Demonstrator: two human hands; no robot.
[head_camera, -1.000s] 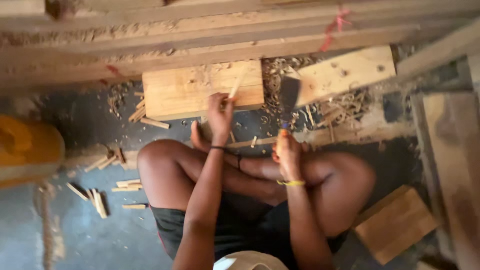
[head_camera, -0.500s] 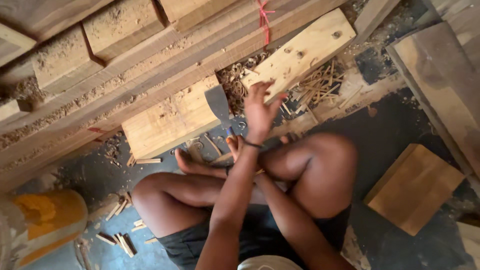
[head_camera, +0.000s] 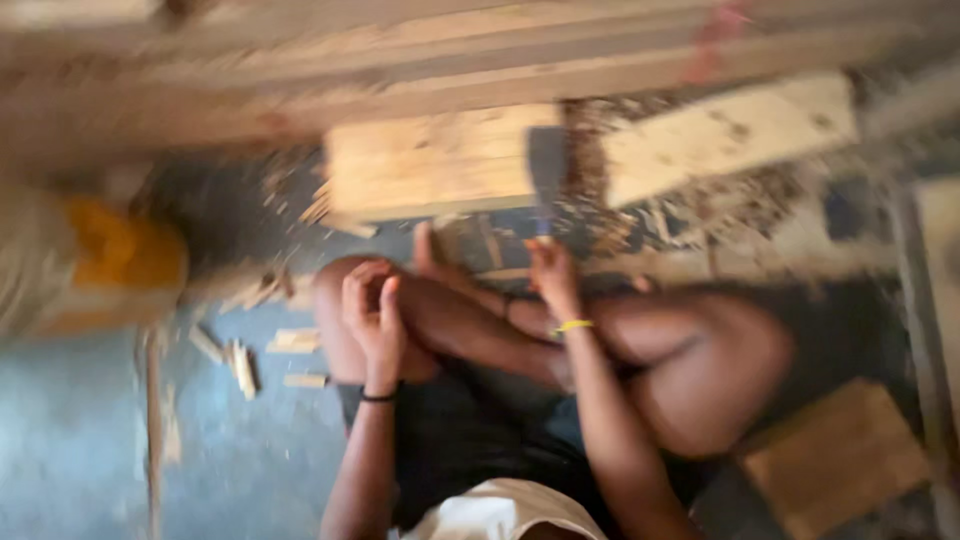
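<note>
Right hand (head_camera: 552, 272) grips the blade (head_camera: 546, 170) (blurred) over the wood block (head_camera: 430, 165).

Wood block (head_camera: 440, 165) left of plank (head_camera: 730, 135)

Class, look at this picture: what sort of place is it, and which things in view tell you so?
Probably a rough woodworking spot: long stacked timber planks, a pale wooden block on the floor, and wood shavings scattered beside it.

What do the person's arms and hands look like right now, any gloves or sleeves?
Both arms are bare, with no sleeves or gloves. The left hand has a thin black band at the wrist; the right hand has a thin yellow band. The picture is blurred.
</note>
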